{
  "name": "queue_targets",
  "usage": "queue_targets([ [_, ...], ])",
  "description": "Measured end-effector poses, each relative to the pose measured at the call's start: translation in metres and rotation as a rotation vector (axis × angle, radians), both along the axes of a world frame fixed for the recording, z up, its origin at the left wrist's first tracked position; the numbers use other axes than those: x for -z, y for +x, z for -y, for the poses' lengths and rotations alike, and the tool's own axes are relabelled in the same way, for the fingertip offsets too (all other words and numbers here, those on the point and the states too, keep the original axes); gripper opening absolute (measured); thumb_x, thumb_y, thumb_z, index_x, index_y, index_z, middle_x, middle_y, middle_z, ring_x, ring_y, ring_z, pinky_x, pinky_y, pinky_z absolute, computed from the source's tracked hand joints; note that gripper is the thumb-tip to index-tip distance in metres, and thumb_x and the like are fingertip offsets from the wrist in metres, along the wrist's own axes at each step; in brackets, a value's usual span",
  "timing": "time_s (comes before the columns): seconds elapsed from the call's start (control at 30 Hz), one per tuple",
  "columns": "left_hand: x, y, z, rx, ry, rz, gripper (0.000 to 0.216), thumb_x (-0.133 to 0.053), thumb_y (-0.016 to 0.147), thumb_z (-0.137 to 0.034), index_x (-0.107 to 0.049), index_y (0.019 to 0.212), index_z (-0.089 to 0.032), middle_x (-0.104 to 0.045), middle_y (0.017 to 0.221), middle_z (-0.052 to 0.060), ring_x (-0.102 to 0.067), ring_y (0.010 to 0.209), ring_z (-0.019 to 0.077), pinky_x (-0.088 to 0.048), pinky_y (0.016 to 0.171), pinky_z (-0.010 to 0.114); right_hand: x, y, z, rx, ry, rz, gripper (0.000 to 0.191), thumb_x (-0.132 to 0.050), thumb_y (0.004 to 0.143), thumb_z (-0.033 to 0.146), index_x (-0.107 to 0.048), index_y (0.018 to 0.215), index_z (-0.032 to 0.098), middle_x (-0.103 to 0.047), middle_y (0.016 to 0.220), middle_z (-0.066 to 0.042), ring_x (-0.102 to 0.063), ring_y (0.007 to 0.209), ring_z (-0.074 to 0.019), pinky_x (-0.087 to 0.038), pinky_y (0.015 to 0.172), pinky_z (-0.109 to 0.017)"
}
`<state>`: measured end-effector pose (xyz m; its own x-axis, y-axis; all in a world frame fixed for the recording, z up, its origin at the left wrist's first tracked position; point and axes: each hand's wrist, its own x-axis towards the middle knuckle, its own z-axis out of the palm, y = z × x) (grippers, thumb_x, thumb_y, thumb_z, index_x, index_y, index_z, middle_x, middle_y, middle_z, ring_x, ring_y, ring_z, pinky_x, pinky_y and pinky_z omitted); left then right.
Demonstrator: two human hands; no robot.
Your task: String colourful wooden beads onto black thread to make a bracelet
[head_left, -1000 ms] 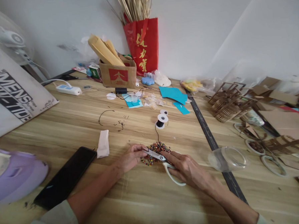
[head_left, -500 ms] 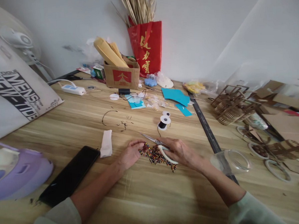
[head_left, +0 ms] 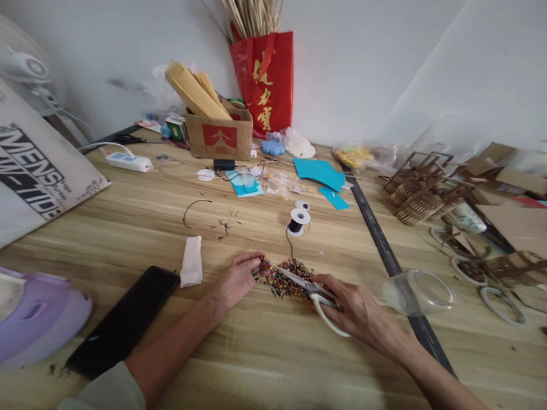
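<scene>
A pile of small multicoloured beads lies on the wooden table. My left hand rests at the pile's left edge, fingers pinched on a strand of beads. My right hand grips white-handled scissors, blades pointing left over the beads. A spool of black thread stands just behind the pile, its thread trailing down to the beads.
A black phone and a folded white tissue lie to the left, with a purple device beyond. A clear plastic cup lies on its side at right by a black strip. Boxes, a red bag and wooden parts crowd the back.
My right hand has drawn back toward me and to the right with the scissors, their blades now lying over the beads. My left hand has stayed at the pile.
</scene>
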<state>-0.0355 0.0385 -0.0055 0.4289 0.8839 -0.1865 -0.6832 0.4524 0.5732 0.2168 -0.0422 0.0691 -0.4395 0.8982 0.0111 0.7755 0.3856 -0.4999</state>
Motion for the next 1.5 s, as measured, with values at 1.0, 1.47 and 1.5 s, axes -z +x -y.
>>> queue_targets([
  [1.0, -0.014, 0.008, 0.013, -0.009, 0.409, -0.655, 0.021, -0.078, 0.068, -0.032, -0.070, 0.071, -0.013, -0.068, 0.065, 0.002, -0.060, 0.063, 0.0137, -0.046, 0.061, 0.022, 0.011, -0.018, 0.047, -0.137, -0.172, 0.134, 0.026, -0.058, 0.088, 0.014, -0.057, 0.111, 0.024, -0.065, 0.100, -0.002, -0.067, 0.085, -0.0168, -0.048, 0.070, -0.023],
  [1.47, -0.010, 0.007, 0.013, 0.067, 0.396, -0.637, 0.028, -0.075, 0.073, -0.038, -0.064, 0.067, -0.013, -0.065, 0.062, 0.001, -0.058, 0.060, 0.0122, -0.047, 0.062, 0.023, 0.015, -0.016, 0.053, -0.128, -0.153, 0.048, 0.030, -0.054, 0.088, 0.014, -0.053, 0.117, 0.022, -0.064, 0.099, -0.004, -0.066, 0.083, -0.0170, -0.049, 0.072, -0.025],
  [1.5, -0.008, 0.007, 0.013, 0.057, 0.384, -0.614, 0.029, -0.075, 0.073, -0.040, -0.064, 0.067, -0.013, -0.065, 0.061, 0.001, -0.058, 0.060, 0.0120, -0.047, 0.061, 0.022, 0.016, -0.014, 0.053, -0.123, -0.150, 0.006, 0.031, -0.053, 0.088, 0.013, -0.052, 0.118, 0.022, -0.064, 0.099, -0.004, -0.066, 0.084, -0.0169, -0.049, 0.072, -0.025],
])
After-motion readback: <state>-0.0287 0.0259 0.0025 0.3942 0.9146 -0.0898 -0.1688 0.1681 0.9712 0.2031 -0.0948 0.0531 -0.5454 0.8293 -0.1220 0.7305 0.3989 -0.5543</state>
